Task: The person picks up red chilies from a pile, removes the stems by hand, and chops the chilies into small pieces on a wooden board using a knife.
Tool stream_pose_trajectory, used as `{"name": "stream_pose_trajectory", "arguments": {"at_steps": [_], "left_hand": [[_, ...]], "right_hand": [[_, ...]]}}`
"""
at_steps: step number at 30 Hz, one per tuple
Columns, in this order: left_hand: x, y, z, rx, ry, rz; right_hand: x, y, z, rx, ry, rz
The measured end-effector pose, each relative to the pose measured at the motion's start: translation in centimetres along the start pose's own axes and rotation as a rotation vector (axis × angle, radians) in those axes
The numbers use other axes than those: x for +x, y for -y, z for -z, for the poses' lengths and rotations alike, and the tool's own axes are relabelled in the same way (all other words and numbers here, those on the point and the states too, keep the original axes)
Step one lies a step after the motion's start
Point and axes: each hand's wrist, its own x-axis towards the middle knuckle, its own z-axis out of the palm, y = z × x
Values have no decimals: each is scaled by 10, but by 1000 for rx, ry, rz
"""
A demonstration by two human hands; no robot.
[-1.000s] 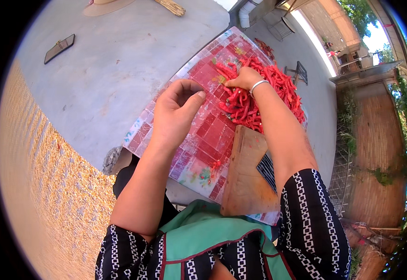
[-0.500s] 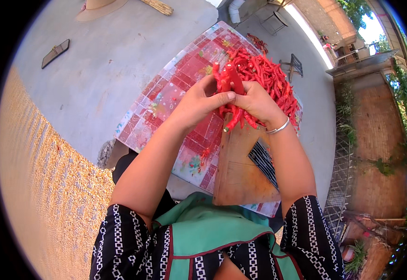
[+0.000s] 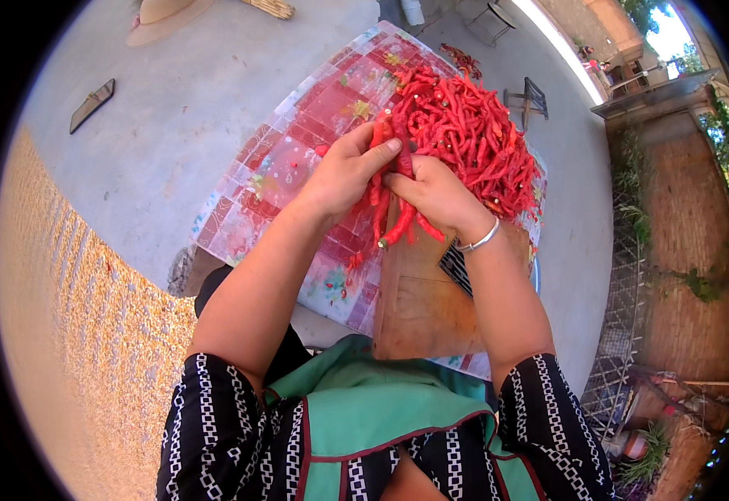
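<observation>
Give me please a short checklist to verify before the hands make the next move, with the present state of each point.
1. Left hand grips the held red peppers: ok, closed around them.
2. Right hand is on the same bunch: ok, thumb against it.
3. Held peppers lined up evenly: not ok, their lower ends splay apart.
4. Wooden board rests on the patterned tablecloth: ok.
5. Dark striped object on the board in full view: not ok, it is partly hidden.
6. Number of peppers held: cannot tell, they overlap each other and the hands cover some.
</observation>
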Motion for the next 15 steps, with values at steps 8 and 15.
{"name": "stream_pose_trajectory", "arguments": {"at_steps": [8,15], "left_hand": [[9,-19,9,-394,-391,-212],[4,-9,3,-26,-66,18]], "right_hand": [[-6,6,14,-77,-193,41],[-1,35,39,-45,-163,149]]}}
